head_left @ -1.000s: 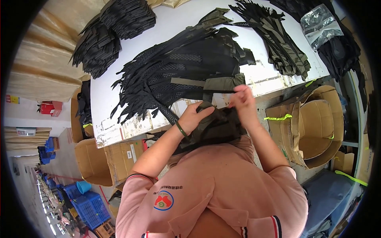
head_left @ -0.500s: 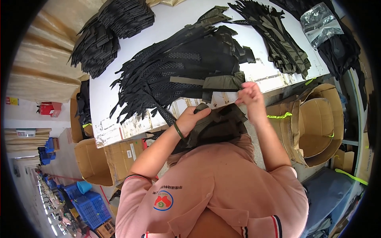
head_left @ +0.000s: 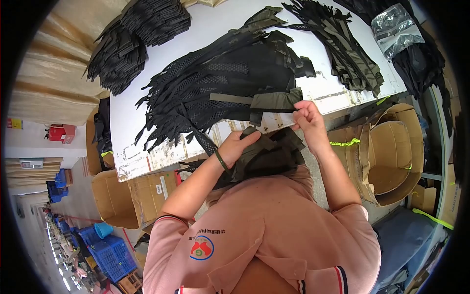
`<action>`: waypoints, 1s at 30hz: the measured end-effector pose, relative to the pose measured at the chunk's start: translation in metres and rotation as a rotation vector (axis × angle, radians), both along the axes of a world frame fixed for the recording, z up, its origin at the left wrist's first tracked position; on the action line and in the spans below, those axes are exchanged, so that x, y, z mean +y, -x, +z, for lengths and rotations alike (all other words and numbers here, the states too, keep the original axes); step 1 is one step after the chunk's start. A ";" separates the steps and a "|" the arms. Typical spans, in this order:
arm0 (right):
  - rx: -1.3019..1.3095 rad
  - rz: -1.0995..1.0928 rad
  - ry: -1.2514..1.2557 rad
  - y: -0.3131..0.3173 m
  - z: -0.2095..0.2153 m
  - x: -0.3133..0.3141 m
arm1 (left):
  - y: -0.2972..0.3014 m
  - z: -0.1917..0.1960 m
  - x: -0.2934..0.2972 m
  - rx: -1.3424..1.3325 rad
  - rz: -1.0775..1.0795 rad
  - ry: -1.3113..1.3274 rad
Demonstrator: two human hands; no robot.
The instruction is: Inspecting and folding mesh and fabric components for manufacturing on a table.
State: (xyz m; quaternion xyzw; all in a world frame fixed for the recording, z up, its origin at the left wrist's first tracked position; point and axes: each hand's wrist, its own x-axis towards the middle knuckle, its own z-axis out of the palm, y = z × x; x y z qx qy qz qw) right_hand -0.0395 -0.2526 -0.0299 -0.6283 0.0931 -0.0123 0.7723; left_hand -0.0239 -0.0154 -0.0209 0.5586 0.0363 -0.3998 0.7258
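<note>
A pile of dark olive and black fabric pieces (head_left: 267, 154) rests in my lap at the table's near edge. My left hand (head_left: 238, 143) lies on the top of this pile, fingers curled over a piece. My right hand (head_left: 307, 115) is raised at the table edge, pinching the end of an olive fabric piece (head_left: 274, 102) with a webbing strap that lies on the white table (head_left: 215, 29). Black mesh pieces (head_left: 215, 88) are fanned out on the table just beyond both hands.
Stacks of black cut pieces (head_left: 134, 41) sit at the far left, olive strips (head_left: 352, 54) at the far right, with a clear plastic bag (head_left: 394, 27) beyond. Open cardboard boxes stand to my right (head_left: 391, 157) and left (head_left: 122, 196). Blue crates (head_left: 110, 252) stand on the floor.
My right hand has shifted slightly right along the table edge, drawing the olive piece out. My left hand stays on the lap pile.
</note>
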 end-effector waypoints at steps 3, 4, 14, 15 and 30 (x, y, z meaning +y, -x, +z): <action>-0.107 0.283 0.403 0.016 0.017 0.029 | -0.002 0.001 -0.007 0.020 -0.029 -0.034; -0.124 0.344 0.412 0.021 0.012 0.037 | -0.001 0.000 -0.009 0.018 -0.032 -0.031; -0.078 -0.057 0.806 0.051 -0.042 -0.030 | 0.025 -0.016 0.072 -0.822 -0.847 -0.707; -0.075 -0.059 0.808 0.061 -0.059 -0.039 | 0.032 -0.019 0.081 -0.819 -0.839 -0.713; -0.370 -0.266 1.057 -0.048 -0.028 -0.022 | 0.030 -0.031 0.039 -0.877 -0.977 -0.982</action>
